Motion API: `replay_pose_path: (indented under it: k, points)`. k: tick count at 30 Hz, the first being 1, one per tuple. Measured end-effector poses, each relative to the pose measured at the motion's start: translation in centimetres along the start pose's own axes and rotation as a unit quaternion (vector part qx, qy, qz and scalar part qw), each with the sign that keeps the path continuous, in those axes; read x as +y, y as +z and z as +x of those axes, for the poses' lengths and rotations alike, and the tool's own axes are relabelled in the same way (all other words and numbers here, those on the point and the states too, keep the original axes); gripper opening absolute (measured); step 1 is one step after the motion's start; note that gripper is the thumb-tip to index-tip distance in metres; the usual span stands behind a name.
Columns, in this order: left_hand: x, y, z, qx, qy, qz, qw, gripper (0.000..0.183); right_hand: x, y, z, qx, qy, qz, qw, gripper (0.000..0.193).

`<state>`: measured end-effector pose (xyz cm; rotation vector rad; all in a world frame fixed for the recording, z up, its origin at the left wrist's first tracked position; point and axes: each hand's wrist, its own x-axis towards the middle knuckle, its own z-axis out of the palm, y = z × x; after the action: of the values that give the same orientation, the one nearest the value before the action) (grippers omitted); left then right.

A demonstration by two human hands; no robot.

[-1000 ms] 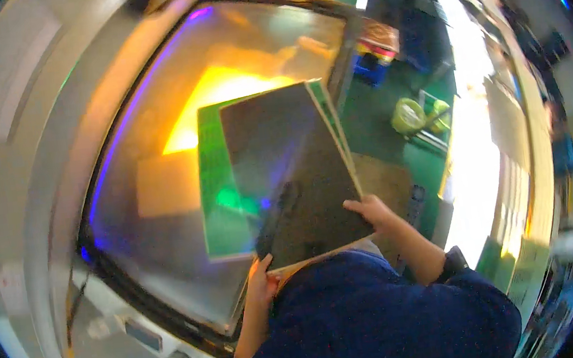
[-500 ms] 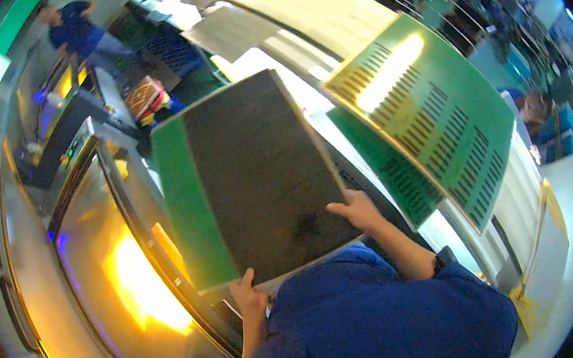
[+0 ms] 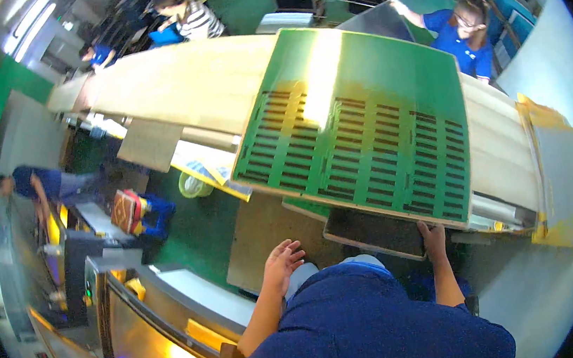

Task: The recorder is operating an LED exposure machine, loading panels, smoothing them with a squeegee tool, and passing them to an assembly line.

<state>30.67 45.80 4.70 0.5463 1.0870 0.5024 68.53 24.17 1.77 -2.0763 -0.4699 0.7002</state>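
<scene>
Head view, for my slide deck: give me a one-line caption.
Right hand grips a dark panel under a slotted green board; left hand hangs open.

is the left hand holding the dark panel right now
No, the left hand is open and free in the air with fingers spread, while only the right hand grips the edge of the dark panel.

Large slotted panel (image 3: 368, 148): bright green, rows of dark narrow slots, yellow-white glare streak near its top. Beneath its lower edge, dark grey board (image 3: 377, 233) with green rim. Left of the panel, pale beige sheets (image 3: 183, 81). Below the panel, navy blue shirt (image 3: 367, 325); green floor (image 3: 203, 224); machine window (image 3: 157, 349) glowing orange-yellow.
</scene>
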Motion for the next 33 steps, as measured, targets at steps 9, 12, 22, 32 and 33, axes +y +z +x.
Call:
replay_pose_path:
  k: [9,12,22,32,33]
  points:
    - [16.7,-0.8,6.4,-0.111,0.104,-0.007,0.988,0.04,2.4,10.2,0.6,0.162,-0.019,0.076,0.984,0.037]
    - [21.2,1.1,5.6,-0.182,0.106,-0.01,0.978,0.042,-2.5,10.4,-0.8,0.164,-0.04,0.101,0.98,0.05]
    - [23.6,4.2,6.6,-0.334,0.049,0.041,0.941,0.037,1.2,11.0,1.6,0.173,-0.002,0.037,0.984,0.049]
    - [26.4,7.0,8.5,-0.306,-0.002,0.029,0.952,0.042,0.3,11.1,5.9,0.255,-0.28,-0.148,0.913,0.037]
    - [26.1,7.9,8.7,-0.255,0.051,0.106,0.96,0.04,1.0,11.1,5.9,0.251,-0.289,-0.141,0.913,0.037]
